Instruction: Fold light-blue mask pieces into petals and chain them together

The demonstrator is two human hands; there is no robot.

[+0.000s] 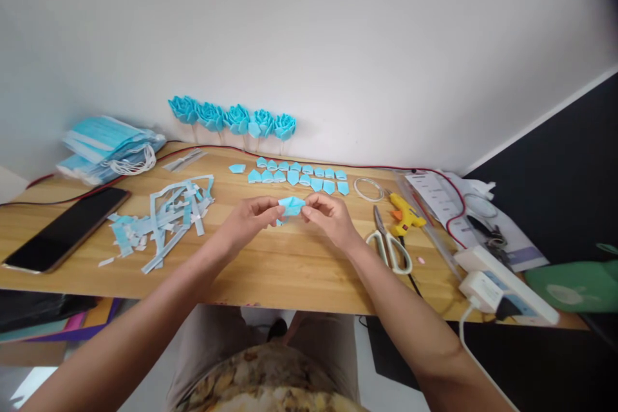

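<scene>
A small folded piece of blue mask fabric point(291, 206) is stretched between my two hands, just above the desk. My left hand point(258, 214) pinches its left end between thumb and fingers. At the other end, my right hand point(328, 215) pinches it the same way. Partly hidden below the piece, another bit of blue point(280, 223) shows by my left fingertips. Beyond my hands, several folded blue petals point(293, 177) lie in two rough rows. Several blue fabric roses point(237, 119) on thin stems lean against the wall.
Cut mask scraps point(178, 212) and a phone point(67, 228) lie left, before stacked blue masks point(109, 145). On the right are white-handled scissors point(390, 251), a yellow glue gun point(406, 214), a wire coil point(369, 189) and a power strip point(506, 286). A red-black cable point(328, 163) runs along the back.
</scene>
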